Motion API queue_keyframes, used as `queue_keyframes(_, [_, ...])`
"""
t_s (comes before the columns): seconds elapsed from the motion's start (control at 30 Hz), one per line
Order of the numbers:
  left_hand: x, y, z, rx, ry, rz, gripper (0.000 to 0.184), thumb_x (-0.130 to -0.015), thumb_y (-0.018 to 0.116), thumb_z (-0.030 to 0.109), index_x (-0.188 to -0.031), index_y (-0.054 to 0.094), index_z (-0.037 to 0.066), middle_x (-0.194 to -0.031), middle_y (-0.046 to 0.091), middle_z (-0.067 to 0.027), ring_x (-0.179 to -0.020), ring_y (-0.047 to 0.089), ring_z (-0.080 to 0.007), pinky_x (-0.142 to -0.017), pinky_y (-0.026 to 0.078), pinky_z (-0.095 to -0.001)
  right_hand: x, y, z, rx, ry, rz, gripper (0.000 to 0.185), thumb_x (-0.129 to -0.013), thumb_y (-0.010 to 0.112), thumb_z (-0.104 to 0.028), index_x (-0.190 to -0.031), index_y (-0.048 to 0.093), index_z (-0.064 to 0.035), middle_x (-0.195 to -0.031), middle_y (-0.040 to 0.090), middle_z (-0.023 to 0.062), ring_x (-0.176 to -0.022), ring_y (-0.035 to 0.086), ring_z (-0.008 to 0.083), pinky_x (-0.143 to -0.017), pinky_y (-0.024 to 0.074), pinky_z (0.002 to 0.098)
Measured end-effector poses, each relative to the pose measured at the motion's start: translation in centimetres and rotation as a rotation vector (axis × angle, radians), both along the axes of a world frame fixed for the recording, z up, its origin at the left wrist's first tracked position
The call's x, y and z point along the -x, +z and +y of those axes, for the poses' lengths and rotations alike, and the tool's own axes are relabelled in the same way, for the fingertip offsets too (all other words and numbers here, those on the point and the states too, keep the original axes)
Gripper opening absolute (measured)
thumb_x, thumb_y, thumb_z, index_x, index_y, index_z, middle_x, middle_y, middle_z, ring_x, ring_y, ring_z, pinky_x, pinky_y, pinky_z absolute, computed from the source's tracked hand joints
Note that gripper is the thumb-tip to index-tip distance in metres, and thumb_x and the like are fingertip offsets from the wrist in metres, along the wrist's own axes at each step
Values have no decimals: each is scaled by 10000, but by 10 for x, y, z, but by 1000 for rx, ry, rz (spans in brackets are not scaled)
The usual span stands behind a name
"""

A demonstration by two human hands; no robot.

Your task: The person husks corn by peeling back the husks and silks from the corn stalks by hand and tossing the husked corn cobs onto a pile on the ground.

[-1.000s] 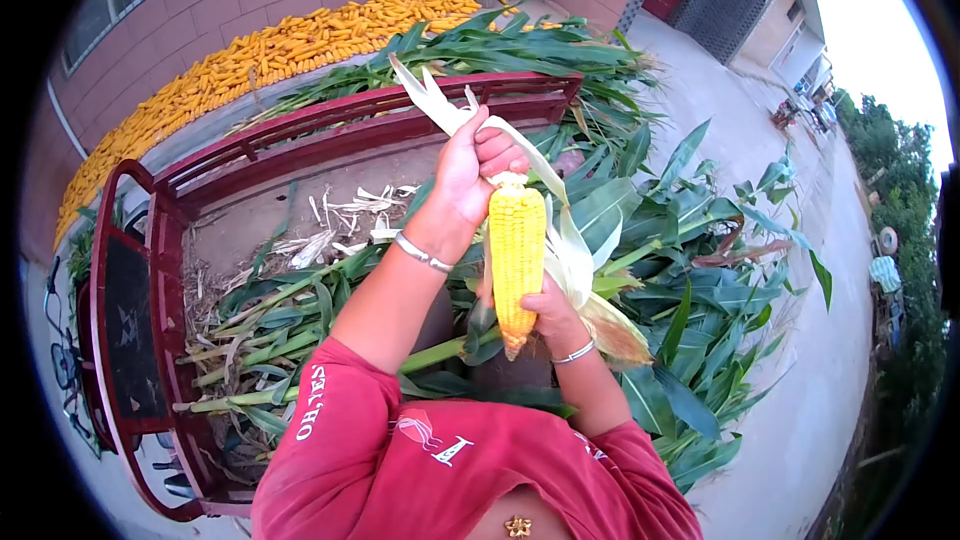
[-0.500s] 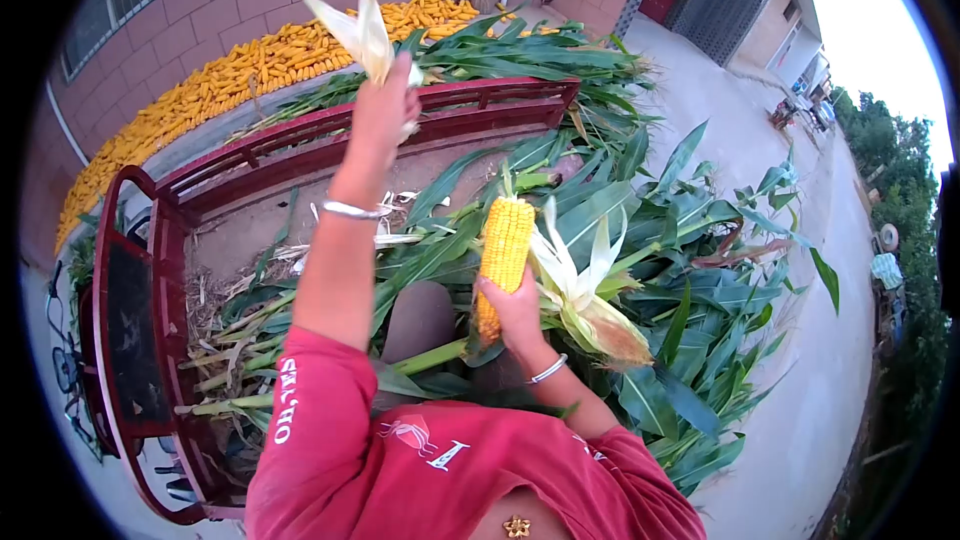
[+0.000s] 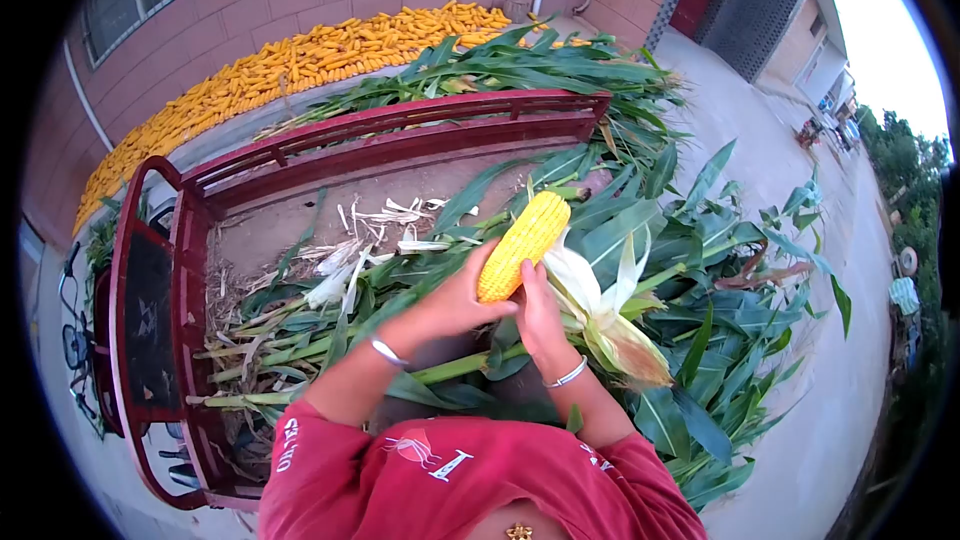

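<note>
A bare yellow corn cob (image 3: 522, 245) is held between both hands above the cart bed, its upper end tilted to the right. My left hand (image 3: 462, 295) is closed round the lower left side of the cob. My right hand (image 3: 538, 312) has its fingers against the lower right side, partly hidden behind the cob. Pale opened husks (image 3: 602, 305) lie just right of my right hand on the green stalks. Another pale husk (image 3: 335, 283) rests on the leaves to the left.
The dark red cart rail (image 3: 400, 130) runs behind the hands, and its end frame (image 3: 150, 320) stands at left. Green corn stalks (image 3: 700, 290) spread across the cart and over its right side. Beyond the rail, a heap of yellow cobs (image 3: 270, 75) lies along the brick wall.
My left hand tore off pale husk, carried it up and left, and is back on the cob without it. The cob has tilted to the right. The whole view has shifted slightly.
</note>
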State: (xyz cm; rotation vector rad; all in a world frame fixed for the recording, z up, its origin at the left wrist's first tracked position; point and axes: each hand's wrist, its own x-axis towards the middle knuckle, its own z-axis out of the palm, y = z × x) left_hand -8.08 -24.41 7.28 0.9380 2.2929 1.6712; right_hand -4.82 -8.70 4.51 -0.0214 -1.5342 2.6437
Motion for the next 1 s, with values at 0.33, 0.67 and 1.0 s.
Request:
queue_keyframes(0.33, [-6,70,-65,756,-645,511,763,-828,637,249,-1466,228,159,-933,543,-145,-685,619,-324,-567,504,-447,-71,-31,73,-1712,217,289,348,-798,645,-179,-1112,602,-35,-1180,599,146,-1079,572,342,-892,482,401])
queue_keyframes(0.67, [244,168,-264,329,656,-110,675,-824,622,482,-1329,452,67,-1158,545,-124,-1009,526,-231,-890,415,-394,-61,-8,62,-1705,203,378,504,-633,774,-133,-1095,578,-84,-1194,585,66,-1124,532,282,-920,474,368])
queue_keyframes(1.0, [24,-51,-164,911,-608,-480,858,-792,692,418,-1442,289,28,-1378,454,-228,-1247,480,-318,-1032,384,-377,-3,-23,65,-1896,432,631,442,-721,708,-275,-1080,564,-63,-1024,583,98,-1021,531,290,-953,412,426])
